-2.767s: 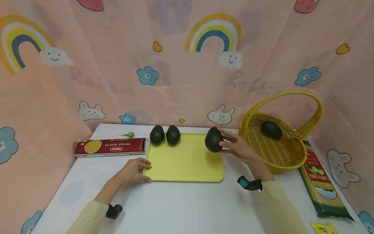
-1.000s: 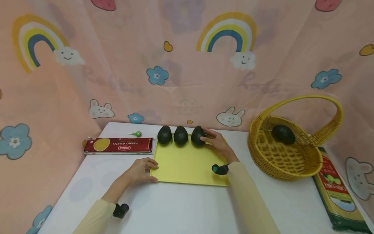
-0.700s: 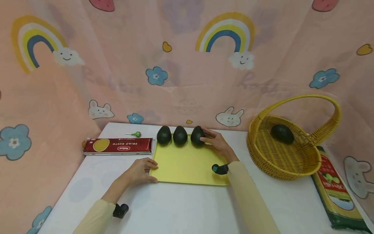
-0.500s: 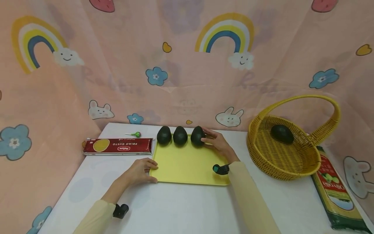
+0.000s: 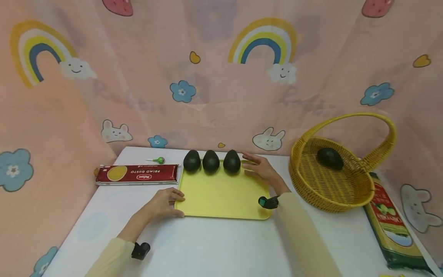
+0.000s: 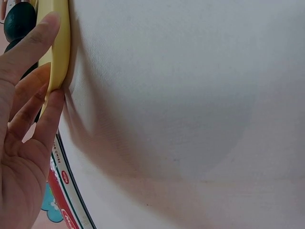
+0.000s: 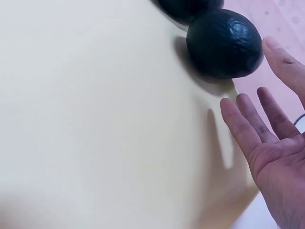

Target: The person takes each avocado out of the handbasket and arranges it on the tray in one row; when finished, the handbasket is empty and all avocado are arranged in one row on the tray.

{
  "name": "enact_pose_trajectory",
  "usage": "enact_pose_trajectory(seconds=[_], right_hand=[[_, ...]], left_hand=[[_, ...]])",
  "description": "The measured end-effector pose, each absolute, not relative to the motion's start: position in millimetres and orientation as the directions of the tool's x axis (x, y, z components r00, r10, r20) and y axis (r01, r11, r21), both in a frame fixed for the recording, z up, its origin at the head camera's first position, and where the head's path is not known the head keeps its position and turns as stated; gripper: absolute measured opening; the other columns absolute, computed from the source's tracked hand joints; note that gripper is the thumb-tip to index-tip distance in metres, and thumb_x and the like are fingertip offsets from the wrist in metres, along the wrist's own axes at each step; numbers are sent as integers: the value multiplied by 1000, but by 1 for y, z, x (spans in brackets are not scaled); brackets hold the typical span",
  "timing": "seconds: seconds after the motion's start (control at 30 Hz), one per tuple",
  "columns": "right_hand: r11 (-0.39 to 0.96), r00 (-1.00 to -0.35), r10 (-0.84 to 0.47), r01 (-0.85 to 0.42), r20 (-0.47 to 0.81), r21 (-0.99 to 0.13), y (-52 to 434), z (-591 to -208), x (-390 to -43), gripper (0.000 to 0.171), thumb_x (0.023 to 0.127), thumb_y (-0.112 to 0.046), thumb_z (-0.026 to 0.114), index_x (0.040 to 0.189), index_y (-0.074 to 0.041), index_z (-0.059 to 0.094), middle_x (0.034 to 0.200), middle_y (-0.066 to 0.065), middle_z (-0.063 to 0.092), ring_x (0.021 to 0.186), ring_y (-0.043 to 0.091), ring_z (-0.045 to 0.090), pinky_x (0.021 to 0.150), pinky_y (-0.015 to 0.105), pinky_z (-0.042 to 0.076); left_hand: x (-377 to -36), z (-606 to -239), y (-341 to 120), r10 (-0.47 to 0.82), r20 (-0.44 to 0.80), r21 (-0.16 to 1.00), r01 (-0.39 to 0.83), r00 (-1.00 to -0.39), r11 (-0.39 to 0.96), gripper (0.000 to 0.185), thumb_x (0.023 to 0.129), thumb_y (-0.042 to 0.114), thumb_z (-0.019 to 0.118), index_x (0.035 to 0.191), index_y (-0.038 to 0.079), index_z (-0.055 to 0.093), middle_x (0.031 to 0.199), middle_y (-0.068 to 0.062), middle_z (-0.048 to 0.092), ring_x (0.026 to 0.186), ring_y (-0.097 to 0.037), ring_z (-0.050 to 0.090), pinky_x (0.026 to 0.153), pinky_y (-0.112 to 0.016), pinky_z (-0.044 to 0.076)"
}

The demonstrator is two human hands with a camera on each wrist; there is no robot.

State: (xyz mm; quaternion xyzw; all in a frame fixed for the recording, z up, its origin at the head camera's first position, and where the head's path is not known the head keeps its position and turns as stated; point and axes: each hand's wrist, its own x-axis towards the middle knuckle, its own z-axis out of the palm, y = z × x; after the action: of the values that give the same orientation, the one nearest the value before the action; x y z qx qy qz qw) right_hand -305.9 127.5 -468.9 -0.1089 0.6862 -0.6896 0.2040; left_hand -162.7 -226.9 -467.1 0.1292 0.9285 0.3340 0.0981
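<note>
Three dark avocados stand in a row along the back edge of the yellow tray (image 5: 221, 196): a left one (image 5: 192, 161), a middle one (image 5: 211, 162) and a right one (image 5: 232, 162). My left hand (image 5: 162, 204) holds the tray's front left corner, thumb at the front edge and fingers at the left side; the left wrist view shows the thumb (image 6: 47, 28) against the rim. Just right of the right avocado, my right hand (image 5: 261, 169) has its fingers spread. A small gap parts it from that avocado (image 7: 224, 43) in the right wrist view.
A yellow wicker basket (image 5: 328, 192) with one avocado (image 5: 330, 158) inside stands at the right. Beside it lies a green and red bag (image 5: 394, 227). Left of the tray are a red spaghetti pack (image 5: 136, 174) and a green lollipop (image 5: 160, 160). Patterned cloth (image 5: 214, 107) hangs behind.
The right hand has carried an avocado leftward over the tray, stood it beside the other two, let go and drawn slightly right. The left hand has kept its place on the tray.
</note>
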Motion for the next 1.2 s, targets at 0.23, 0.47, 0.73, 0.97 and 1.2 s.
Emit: enact_pose_trajectory(seconds=[0.23, 0.47, 0.73, 0.97, 1.2], right_hand=[[41, -896, -427, 113, -119, -993, 141, -464, -301, 61, 93, -2, 60, 148, -1, 32, 152, 21, 30, 130, 38, 41, 97, 39, 49], [38, -909, -411, 63, -73, -997, 149, -459, -298, 57, 94, -2, 59, 146, 1, 35, 150, 20, 33, 130, 37, 42, 90, 28, 53], [15, -915, -394, 91, -90, -996, 152, -449, -291, 57, 92, -1, 61, 144, 0, 38, 149, 19, 36, 132, 39, 39, 89, 26, 53], [60, -919, -384, 71, -89, -996, 153, -443, -284, 57, 91, -6, 65, 143, 0, 42, 147, 17, 41, 126, 29, 49, 90, 29, 53], [63, -923, -377, 59, -79, -996, 159, -435, -269, 58, 91, -6, 65, 143, 1, 40, 146, 20, 40, 129, 33, 45, 92, 33, 52]], left_hand=[[-163, -468, -228, 321, -82, 629, 200, -944, 751, 49, 68, 24, 88, 107, 0, 71, 115, -6, 62, 111, -29, 57, 91, -32, 53], [-163, -467, -228, 314, -93, 649, 182, -945, 739, 49, 68, 24, 88, 107, -1, 71, 115, -7, 62, 111, -29, 57, 89, -31, 54], [-161, -464, -226, 302, -110, 662, 156, -947, 733, 48, 69, 22, 87, 108, -1, 71, 116, -7, 61, 110, -29, 58, 89, -30, 53], [-161, -464, -227, 332, -87, 652, 198, -939, 732, 48, 70, 22, 87, 108, -2, 71, 116, -9, 61, 111, -31, 57, 89, -31, 54], [-161, -463, -226, 306, -107, 666, 160, -946, 729, 48, 69, 20, 87, 108, -2, 71, 116, -8, 61, 111, -30, 57, 89, -30, 54]])
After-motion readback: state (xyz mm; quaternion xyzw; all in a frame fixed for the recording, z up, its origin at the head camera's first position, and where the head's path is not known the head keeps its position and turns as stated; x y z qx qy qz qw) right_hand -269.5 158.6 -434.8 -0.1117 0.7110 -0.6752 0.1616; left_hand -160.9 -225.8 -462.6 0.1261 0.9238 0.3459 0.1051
